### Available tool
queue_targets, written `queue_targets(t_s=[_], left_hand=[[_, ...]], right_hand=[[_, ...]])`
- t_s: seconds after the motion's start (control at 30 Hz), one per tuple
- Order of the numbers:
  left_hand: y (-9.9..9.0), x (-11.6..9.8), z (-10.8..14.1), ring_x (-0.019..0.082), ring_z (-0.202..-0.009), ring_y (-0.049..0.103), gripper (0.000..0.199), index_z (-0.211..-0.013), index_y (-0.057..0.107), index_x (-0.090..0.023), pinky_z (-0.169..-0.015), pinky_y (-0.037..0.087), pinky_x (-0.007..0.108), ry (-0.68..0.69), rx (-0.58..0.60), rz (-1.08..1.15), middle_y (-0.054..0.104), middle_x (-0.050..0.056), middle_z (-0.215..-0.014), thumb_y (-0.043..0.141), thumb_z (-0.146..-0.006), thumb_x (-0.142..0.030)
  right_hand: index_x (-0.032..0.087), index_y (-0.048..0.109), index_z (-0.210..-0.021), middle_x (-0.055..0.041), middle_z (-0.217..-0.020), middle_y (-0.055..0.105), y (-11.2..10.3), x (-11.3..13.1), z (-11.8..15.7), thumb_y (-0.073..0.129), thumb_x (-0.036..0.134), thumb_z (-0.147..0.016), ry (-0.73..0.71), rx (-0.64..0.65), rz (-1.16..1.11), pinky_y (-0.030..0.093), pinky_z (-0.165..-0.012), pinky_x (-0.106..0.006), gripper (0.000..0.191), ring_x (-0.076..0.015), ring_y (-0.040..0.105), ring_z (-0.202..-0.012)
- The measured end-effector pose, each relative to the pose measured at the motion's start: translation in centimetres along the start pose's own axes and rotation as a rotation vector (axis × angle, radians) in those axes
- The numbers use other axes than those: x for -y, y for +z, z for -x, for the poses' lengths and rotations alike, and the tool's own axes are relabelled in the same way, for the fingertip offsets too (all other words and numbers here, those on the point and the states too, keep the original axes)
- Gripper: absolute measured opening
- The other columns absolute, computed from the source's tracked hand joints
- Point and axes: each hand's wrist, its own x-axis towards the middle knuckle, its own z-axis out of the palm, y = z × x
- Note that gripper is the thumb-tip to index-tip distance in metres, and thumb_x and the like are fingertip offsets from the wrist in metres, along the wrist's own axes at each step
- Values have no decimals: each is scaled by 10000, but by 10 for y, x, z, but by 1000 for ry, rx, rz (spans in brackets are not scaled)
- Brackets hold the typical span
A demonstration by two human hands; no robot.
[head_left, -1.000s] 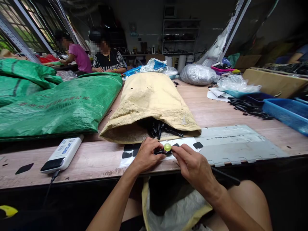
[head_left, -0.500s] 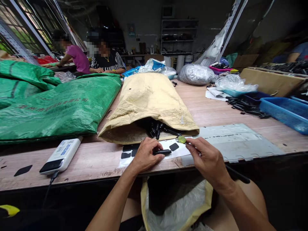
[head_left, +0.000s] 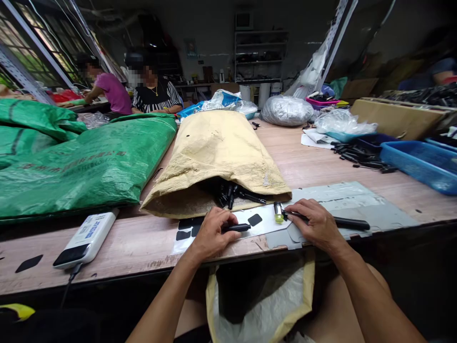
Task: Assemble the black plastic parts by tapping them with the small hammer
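Note:
My left hand (head_left: 213, 233) pinches a black rod-like part (head_left: 238, 228) over a white sheet (head_left: 262, 224) that carries dark rounded-square pads, one pad (head_left: 254, 219) lying just beyond the part's tip. To the right, my right hand (head_left: 314, 223) is closed on the black handle of a small hammer (head_left: 352, 223), which lies low along a grey board (head_left: 357, 202). Its head is metal with a yellow-green clear face. In front of both hands, a tan woven sack (head_left: 221, 143) lies with its mouth open, black parts (head_left: 228, 193) showing inside.
A second open sack (head_left: 260, 309) hangs at my lap below the table edge. A white power bank (head_left: 86, 238) and green sacks (head_left: 85, 166) are on the left. Blue bins (head_left: 421, 164) and loose black parts (head_left: 367, 159) lie on the right. Two people sit across at left.
My right hand has lowered the hammer, turning it so the handle lies along the grey board and the yellow-green face points towards me. My left hand still holds the black part.

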Motion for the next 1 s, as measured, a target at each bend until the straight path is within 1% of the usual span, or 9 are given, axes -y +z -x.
queue_targets(t_s=[0.13,0.3,0.37,0.5,0.63,0.77,0.83,0.9,1.0], left_hand=[[-1,-21,18,229,-905,596,137,-995,710,-217,-820,461,363,195,62,-15,705,65,-893,651,-923,-317],[25,-52,53,225,-829,664,177,-1023,694,-230,-725,492,347,322,525,-107,723,68,-896,646,-909,-357],[46,-49,60,268,-842,695,163,-960,697,-213,-727,524,373,278,663,-251,734,86,-891,691,-835,-318],[88,-25,65,342,-837,741,217,-949,725,-170,-664,567,400,41,862,-522,761,163,-922,652,-745,-154],[96,-23,65,360,-883,749,273,-1041,733,-165,-680,581,411,-40,934,-541,768,183,-977,682,-773,-183],[55,-51,49,295,-781,728,217,-978,744,-212,-656,535,355,24,858,-308,776,101,-862,723,-792,-322],[25,-58,30,204,-682,679,135,-914,740,-250,-579,465,271,-39,705,-74,748,19,-765,666,-830,-326],[-2,-50,6,165,-630,626,190,-795,702,-224,-554,416,248,-170,409,26,696,0,-693,564,-877,-326],[-26,-15,-33,186,-633,612,274,-750,651,-207,-556,387,271,-447,-91,-135,665,22,-670,516,-885,-403]], right_hand=[[231,732,-1027,-48,-952,706,0,5,1,596,287,-938,27,0,27,485,-832,-356,172,-211,614,-904],[229,728,-1032,-54,-966,707,1,7,3,589,277,-930,44,-2,49,488,-843,-359,179,-222,620,-929],[231,727,-1036,-54,-967,707,1,7,2,590,272,-923,47,-1,51,489,-841,-358,182,-224,621,-931],[232,730,-1030,-57,-958,709,0,9,2,588,267,-916,47,-5,46,493,-831,-360,185,-226,623,-922],[229,730,-1032,-56,-960,707,0,9,2,587,263,-915,49,-5,46,493,-835,-360,188,-224,622,-918],[229,727,-1039,-57,-965,704,0,8,2,581,264,-919,54,1,42,491,-838,-358,193,-223,622,-923],[232,729,-1039,-57,-966,706,0,8,2,588,267,-910,58,-4,42,492,-831,-359,195,-225,622,-920],[235,734,-1032,-55,-959,707,0,8,2,595,273,-902,62,-11,43,494,-818,-359,194,-224,622,-909],[235,739,-1023,-52,-950,705,1,7,2,604,276,-894,65,-14,46,495,-805,-355,192,-222,622,-896]])
